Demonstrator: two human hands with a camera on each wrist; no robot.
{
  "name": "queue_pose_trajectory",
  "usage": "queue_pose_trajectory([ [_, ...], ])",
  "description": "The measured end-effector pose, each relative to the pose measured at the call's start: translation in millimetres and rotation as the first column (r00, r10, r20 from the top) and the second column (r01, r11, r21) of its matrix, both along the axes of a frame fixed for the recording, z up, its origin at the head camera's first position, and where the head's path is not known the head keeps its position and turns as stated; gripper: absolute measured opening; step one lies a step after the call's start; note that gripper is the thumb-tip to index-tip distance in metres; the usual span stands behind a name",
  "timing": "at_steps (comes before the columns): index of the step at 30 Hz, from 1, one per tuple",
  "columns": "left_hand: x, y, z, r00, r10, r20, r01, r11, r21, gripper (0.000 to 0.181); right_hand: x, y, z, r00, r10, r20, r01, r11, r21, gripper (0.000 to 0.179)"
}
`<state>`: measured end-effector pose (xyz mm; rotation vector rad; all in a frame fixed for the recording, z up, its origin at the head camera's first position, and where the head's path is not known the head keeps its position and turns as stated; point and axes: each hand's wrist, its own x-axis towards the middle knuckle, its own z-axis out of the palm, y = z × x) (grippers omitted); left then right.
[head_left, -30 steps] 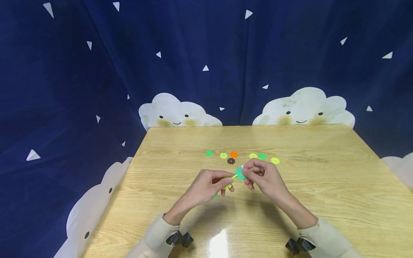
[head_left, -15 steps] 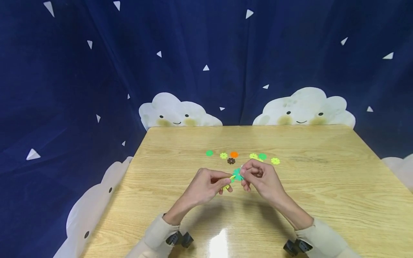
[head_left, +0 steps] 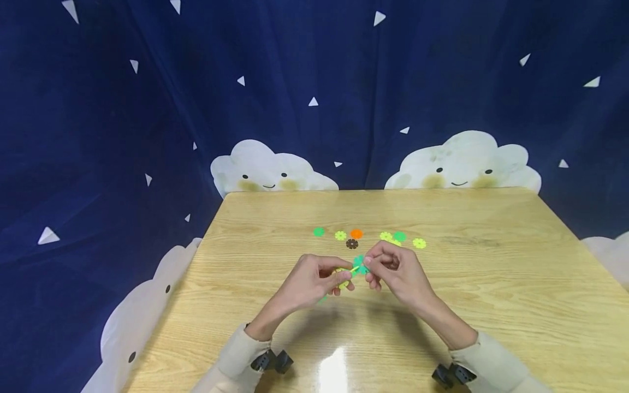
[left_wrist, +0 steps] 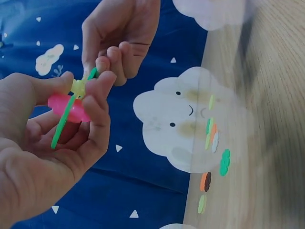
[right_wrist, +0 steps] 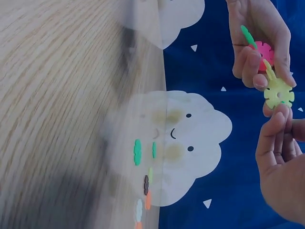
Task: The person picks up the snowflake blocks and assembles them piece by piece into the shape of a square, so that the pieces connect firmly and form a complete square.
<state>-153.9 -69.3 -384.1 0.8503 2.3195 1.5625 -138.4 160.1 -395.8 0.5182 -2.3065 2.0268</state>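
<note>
Between thumb and fingers, my left hand (head_left: pixel 312 283) holds a joined cluster of notched plastic discs. A yellow disc (right_wrist: pixel 272 98), a pink disc (left_wrist: pixel 59 104) and a green disc (left_wrist: pixel 61 126) make up the cluster. My right hand (head_left: pixel 400 273) pinches a teal-green notched disc (head_left: pixel 358 263) by its edge. That disc's near side meets the yellow part of the cluster; in the left wrist view only its thin edge shows between the fingertips. Whether its notch is slotted in cannot be told. Both hands are raised above the table.
On the wooden table (head_left: pixel 491 284), loose discs lie beyond the hands: a green one (head_left: pixel 319 232), a yellow one (head_left: pixel 340 235), an orange one (head_left: pixel 356 233), a brown one (head_left: pixel 351 244) and several more to the right. A dark blue curtain (head_left: pixel 295 54) hangs behind the far edge.
My right hand has moved slightly left, bringing the teal-green disc closer against the cluster. My left hand has shifted a little, and more of its yellow disc shows.
</note>
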Motion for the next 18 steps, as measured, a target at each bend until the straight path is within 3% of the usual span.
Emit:
queue_pose_trajectory([
  [5, -1.2, -1.5, -1.1, 0.999, -0.041, 0.026, 0.041, 0.999, -0.013, 0.027, -3.0, 1.4, -1.1, 0.999, 0.008, 0.035, -0.008, 1.0, 0.019, 0.01],
  [12, -3.1, -2.0, -1.7, 1.0, -0.003, 0.015, 0.003, 1.0, -0.017, 0.032, -9.1, 0.2, 4.5, 0.999, 0.013, 0.033, -0.015, 0.998, 0.053, 0.012],
  [18, -3.9, -1.3, -3.3, 0.996, -0.009, 0.084, 0.006, 0.999, 0.042, 0.03, -15.1, -7.1, 8.3, 0.999, 0.043, 0.034, -0.046, 0.994, 0.096, 0.012],
])
